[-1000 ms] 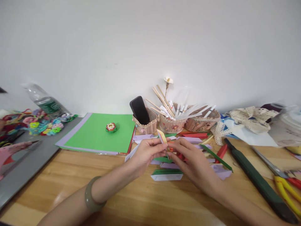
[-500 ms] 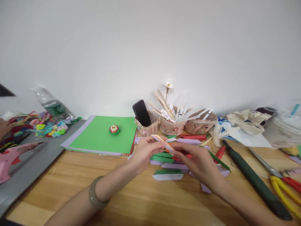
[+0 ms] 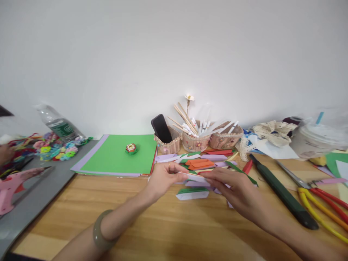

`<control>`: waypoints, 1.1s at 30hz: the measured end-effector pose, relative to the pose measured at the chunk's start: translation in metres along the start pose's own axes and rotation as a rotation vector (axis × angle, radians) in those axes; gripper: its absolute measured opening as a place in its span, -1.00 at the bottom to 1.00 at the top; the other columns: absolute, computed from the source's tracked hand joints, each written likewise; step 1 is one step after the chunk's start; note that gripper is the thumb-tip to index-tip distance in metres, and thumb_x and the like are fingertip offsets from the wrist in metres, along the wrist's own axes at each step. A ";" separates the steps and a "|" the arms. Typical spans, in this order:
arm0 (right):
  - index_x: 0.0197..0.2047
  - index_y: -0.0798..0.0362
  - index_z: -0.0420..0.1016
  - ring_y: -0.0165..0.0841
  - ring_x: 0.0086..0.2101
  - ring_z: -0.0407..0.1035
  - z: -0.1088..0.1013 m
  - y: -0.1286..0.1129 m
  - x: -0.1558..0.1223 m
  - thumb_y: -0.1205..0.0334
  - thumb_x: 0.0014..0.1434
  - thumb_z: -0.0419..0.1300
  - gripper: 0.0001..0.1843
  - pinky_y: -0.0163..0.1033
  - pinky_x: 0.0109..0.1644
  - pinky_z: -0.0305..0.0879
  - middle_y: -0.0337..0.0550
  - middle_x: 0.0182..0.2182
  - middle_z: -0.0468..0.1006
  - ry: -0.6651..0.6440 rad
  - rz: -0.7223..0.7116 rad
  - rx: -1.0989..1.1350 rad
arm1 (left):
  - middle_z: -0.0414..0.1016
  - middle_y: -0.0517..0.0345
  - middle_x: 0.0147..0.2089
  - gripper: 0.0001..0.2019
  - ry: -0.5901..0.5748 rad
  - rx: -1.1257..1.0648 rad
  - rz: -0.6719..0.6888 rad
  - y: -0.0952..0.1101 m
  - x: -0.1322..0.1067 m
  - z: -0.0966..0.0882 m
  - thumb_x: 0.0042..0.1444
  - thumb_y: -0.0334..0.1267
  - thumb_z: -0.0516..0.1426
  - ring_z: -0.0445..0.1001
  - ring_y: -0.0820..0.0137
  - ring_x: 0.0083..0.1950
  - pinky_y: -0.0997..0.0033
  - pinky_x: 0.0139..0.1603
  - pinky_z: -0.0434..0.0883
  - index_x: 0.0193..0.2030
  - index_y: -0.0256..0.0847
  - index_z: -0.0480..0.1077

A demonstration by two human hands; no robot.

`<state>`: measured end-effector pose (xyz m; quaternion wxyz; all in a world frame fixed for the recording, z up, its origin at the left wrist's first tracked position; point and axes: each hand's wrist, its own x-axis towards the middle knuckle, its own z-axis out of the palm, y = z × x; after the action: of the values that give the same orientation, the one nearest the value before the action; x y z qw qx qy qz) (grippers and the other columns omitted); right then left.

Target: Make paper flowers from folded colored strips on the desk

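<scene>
My left hand [image 3: 164, 178] pinches one end of a folded paper strip [image 3: 196, 177], pale on its outer face with a thin yellowish edge. At the other end, the fingers of my right hand [image 3: 231, 183] close on the same strip. Fingers partly hide it. Behind and below lie folded paper pieces, among them an orange stack [image 3: 200, 164] and a green and white piece [image 3: 192, 193] nearer me. To the left, a small red, white and green paper flower [image 3: 131, 148] rests on green paper sheets [image 3: 108, 157].
Decorated baskets [image 3: 196, 143] hold a phone [image 3: 161, 129], sticks and pens by the wall. On the right lie a dark green long-handled tool [image 3: 284, 194] and yellow-handled scissors [image 3: 307, 203]. A pink glue gun [image 3: 12, 186] is at left, near another person's hand [image 3: 5, 154].
The paper strip has turned from a slant to nearly level and dropped slightly between my hands. My hands have lowered a little, and the camera view has shifted slightly.
</scene>
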<state>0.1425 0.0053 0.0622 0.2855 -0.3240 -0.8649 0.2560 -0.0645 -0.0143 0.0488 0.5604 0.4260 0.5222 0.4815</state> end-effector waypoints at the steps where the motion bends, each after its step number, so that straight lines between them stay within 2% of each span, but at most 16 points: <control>1: -0.18 0.01 0.50 -0.35 -0.31 0.44 0.000 -0.001 -0.002 0.27 0.22 0.00 -0.75 -0.29 -0.27 0.34 -0.15 -0.29 0.59 -0.013 0.009 0.003 | 0.51 0.15 -0.56 -0.75 0.001 0.017 -0.011 -0.001 -0.002 0.000 -0.44 -0.24 0.37 0.38 0.47 -0.51 0.47 -0.42 0.31 -0.54 -0.28 0.50; 9: -0.21 0.05 0.51 -0.33 -0.35 0.42 0.005 -0.009 -0.006 0.19 0.24 -0.03 -0.71 -0.28 -0.30 0.32 -0.10 -0.34 0.57 -0.071 0.082 -0.002 | 0.52 0.15 -0.54 -0.79 0.006 0.079 0.031 -0.005 -0.014 0.001 -0.34 -0.26 0.32 0.40 0.47 -0.50 0.48 -0.44 0.32 -0.50 -0.30 0.50; 14: -0.17 0.05 0.49 -0.31 -0.30 0.39 0.018 -0.004 -0.011 0.16 0.25 -0.03 -0.70 -0.27 -0.25 0.26 -0.08 -0.27 0.55 -0.077 0.024 0.003 | 0.46 0.19 -0.58 -0.78 -0.023 0.153 0.061 -0.014 -0.015 0.003 -0.30 -0.23 0.30 0.31 0.52 -0.56 0.52 -0.51 0.23 -0.48 -0.31 0.50; 18: -0.30 0.06 0.52 -0.41 -0.51 0.30 0.022 0.003 -0.013 0.12 0.22 0.00 -0.69 -0.35 -0.45 0.16 -0.21 -0.53 0.46 -0.113 0.107 0.130 | 0.41 0.23 -0.62 -0.80 -0.075 0.127 0.081 -0.021 -0.014 0.004 -0.26 -0.23 0.29 0.27 0.56 -0.58 0.54 -0.53 0.20 -0.49 -0.31 0.48; 21: -0.37 0.11 0.50 -0.46 -0.58 0.21 0.025 0.007 -0.012 0.08 0.19 0.04 -0.68 -0.38 -0.52 0.09 -0.27 -0.61 0.36 -0.099 0.176 0.219 | 0.41 0.22 -0.61 -0.80 -0.085 0.064 0.103 -0.024 -0.013 0.005 -0.29 -0.25 0.31 0.29 0.55 -0.57 0.55 -0.52 0.22 -0.51 -0.32 0.46; 25: -0.31 0.13 0.50 -0.45 -0.54 0.25 0.032 0.007 -0.009 0.06 0.19 0.01 -0.65 -0.38 -0.50 0.16 -0.23 -0.54 0.40 -0.058 0.194 0.257 | 0.50 0.16 -0.44 -0.69 -0.088 -0.015 0.117 -0.026 -0.009 0.005 -0.31 -0.23 0.32 0.41 0.48 -0.44 0.50 -0.38 0.33 -0.36 -0.29 0.45; 28: -0.22 0.11 0.50 -0.42 -0.49 0.29 0.035 0.006 -0.006 0.06 0.20 0.01 -0.65 -0.36 -0.46 0.20 -0.20 -0.47 0.46 -0.026 0.185 0.254 | 0.52 0.15 -0.36 -0.60 -0.143 -0.091 0.093 -0.026 -0.006 0.003 -0.32 -0.26 0.34 0.45 0.45 -0.38 0.47 -0.31 0.37 -0.25 -0.27 0.43; 31: -0.19 0.08 0.51 -0.36 -0.45 0.33 0.033 0.006 -0.002 0.14 0.16 0.07 -0.72 -0.31 -0.40 0.23 -0.18 -0.44 0.52 0.039 0.171 0.173 | 0.53 0.15 -0.35 -0.66 -0.200 -0.055 0.073 -0.024 -0.002 0.000 -0.27 -0.24 0.32 0.47 0.45 -0.38 0.46 -0.29 0.38 -0.29 -0.28 0.46; 33: -0.20 0.07 0.51 -0.31 -0.35 0.36 0.030 0.007 0.002 0.19 0.12 0.11 -0.76 -0.27 -0.29 0.26 -0.14 -0.36 0.55 0.085 0.143 0.127 | 0.54 0.13 -0.33 -0.69 -0.207 -0.027 0.048 -0.022 0.000 -0.001 -0.20 -0.17 0.29 0.47 0.46 -0.40 0.43 -0.28 0.39 -0.29 -0.27 0.48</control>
<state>0.1244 0.0030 0.0374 0.3230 -0.3768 -0.8086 0.3160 -0.0639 -0.0179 0.0274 0.6051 0.4785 0.4446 0.4552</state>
